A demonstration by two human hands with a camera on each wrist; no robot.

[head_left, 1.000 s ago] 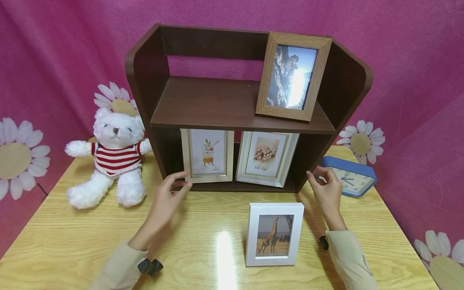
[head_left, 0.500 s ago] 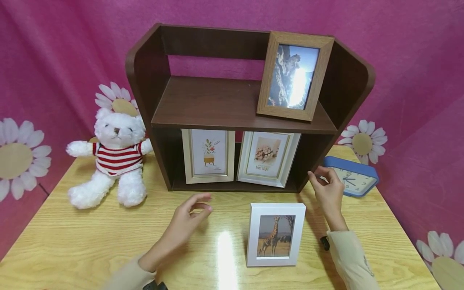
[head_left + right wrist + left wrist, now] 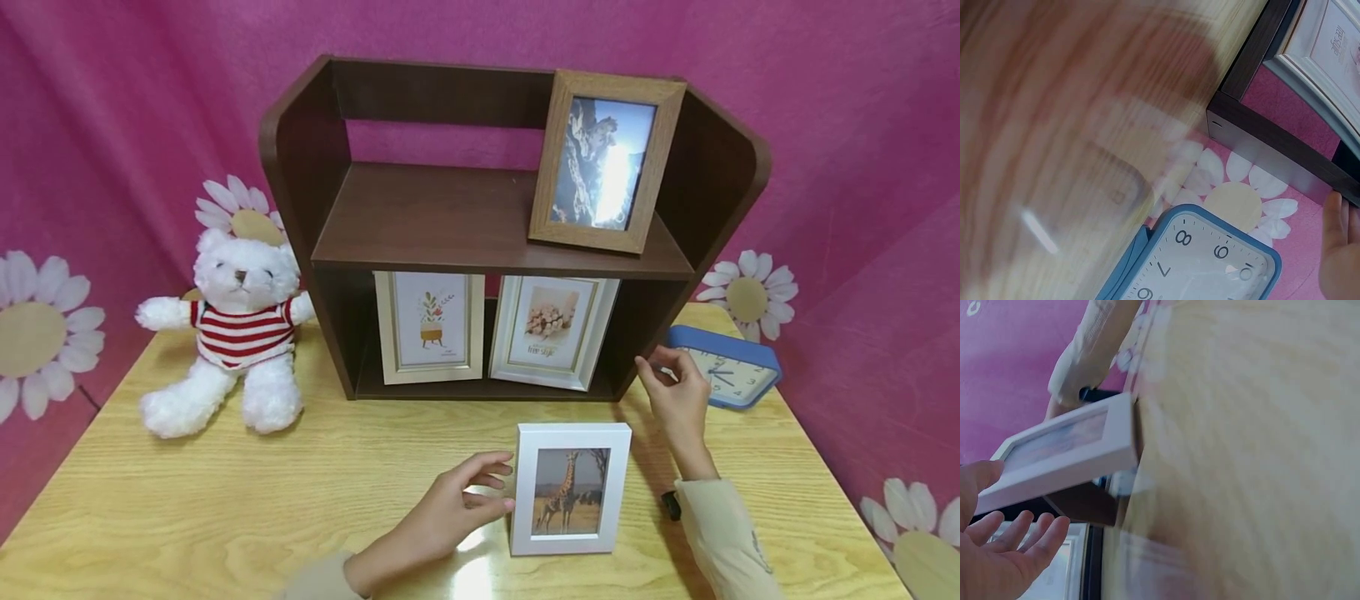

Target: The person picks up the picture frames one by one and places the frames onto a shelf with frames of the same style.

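Note:
A white picture frame (image 3: 564, 546) with a giraffe photo stands upright on the table in front of the shelf. At its left edge is my left hand (image 3: 457, 508), thumb and fingers spread apart. In the left wrist view the thumb lies at the front of the white frame (image 3: 1119, 437), and the other fingers reach behind it, near its dark stand. My right hand (image 3: 678, 396) is beside the lower right side panel of the dark brown shelf (image 3: 457, 217). The right wrist view has those fingertips (image 3: 1333, 209) at the shelf's edge.
Two light frames, one with a plant picture (image 3: 431, 375) and one with flowers (image 3: 551, 333), stand in the lower compartment. A wooden frame (image 3: 547, 167) leans on the upper shelf. A white teddy bear (image 3: 243, 333) sits left; a blue clock (image 3: 731, 367) stands right.
My left hand has left the lower left corner of the shelf and moved right and toward me, to the white giraffe frame. The right hand has stayed by the shelf.

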